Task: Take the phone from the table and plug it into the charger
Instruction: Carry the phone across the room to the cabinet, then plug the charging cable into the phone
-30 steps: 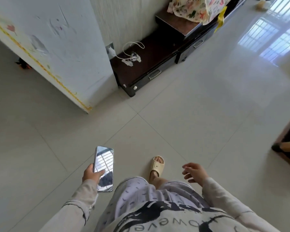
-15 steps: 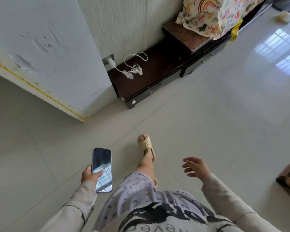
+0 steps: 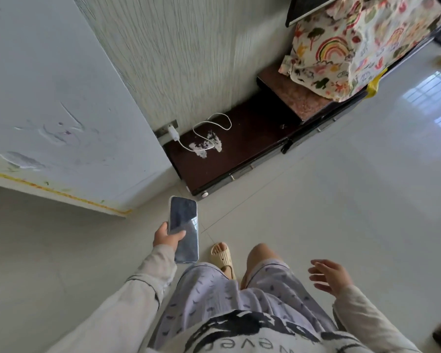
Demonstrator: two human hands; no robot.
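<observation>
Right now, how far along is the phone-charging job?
Done: the phone is picked up, held in the left hand. In hand: the person stands facing the low dark cabinet; the right hand is empty. Left: take the white cable, which runs from the charger at the wall socket, and plug it in.

Low dark cabinet (image 3: 252,138) against wall, white charger cable (image 3: 211,131) coiled on top, pale tiled floor (image 3: 341,200)

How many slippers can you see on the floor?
1. A beige rubber slipper is on the foot stepping on the pale tiled floor, just right of the dark phone. The other foot is hidden behind the knee.
</observation>
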